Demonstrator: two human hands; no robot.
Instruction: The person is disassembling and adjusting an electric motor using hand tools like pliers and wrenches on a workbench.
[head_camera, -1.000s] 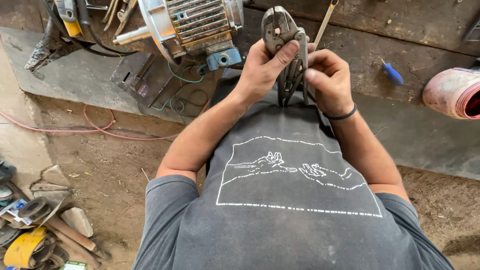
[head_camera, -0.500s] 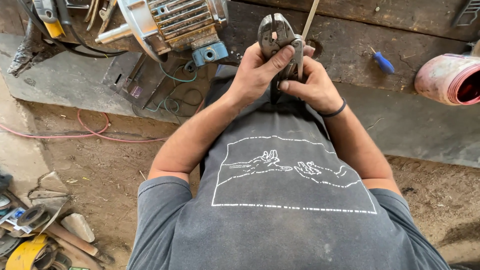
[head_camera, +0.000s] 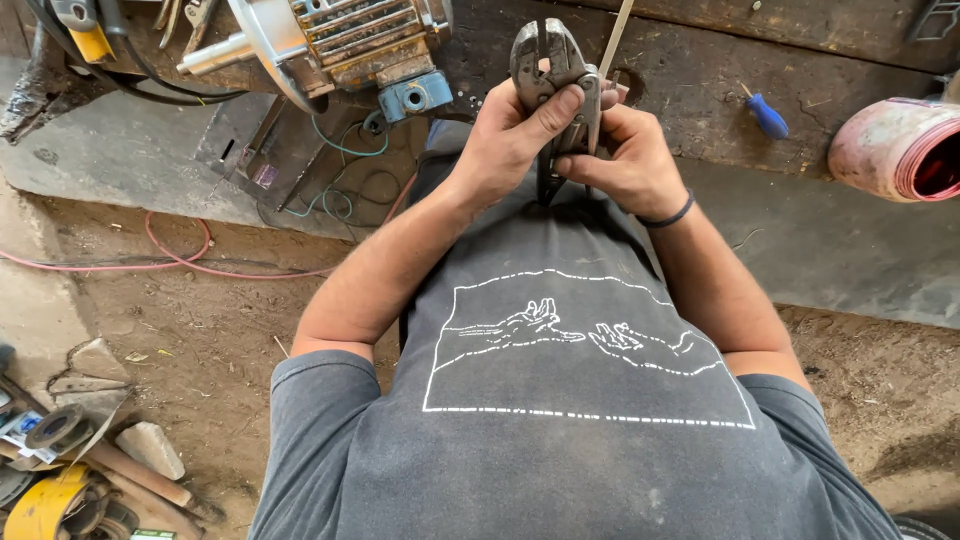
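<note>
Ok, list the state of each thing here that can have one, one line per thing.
Locking pliers: upright, jaws up, gripped by both hands.
Left hand: closed around the pliers' body, thumb across the front.
Right hand: closed on the pliers' handles.
Thin rod: slanted, behind the right hand.
Electric motor: lying on its side on the bench.
Blue-handled screwdriver: lying flat, untouched.
Pink bucket: tipped on its side.

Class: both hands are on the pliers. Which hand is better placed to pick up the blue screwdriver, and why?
Right. The right hand is on the same side as the screwdriver, which lies on the bench beyond it. The left hand wraps the pliers and would probably have to cross over.
</note>
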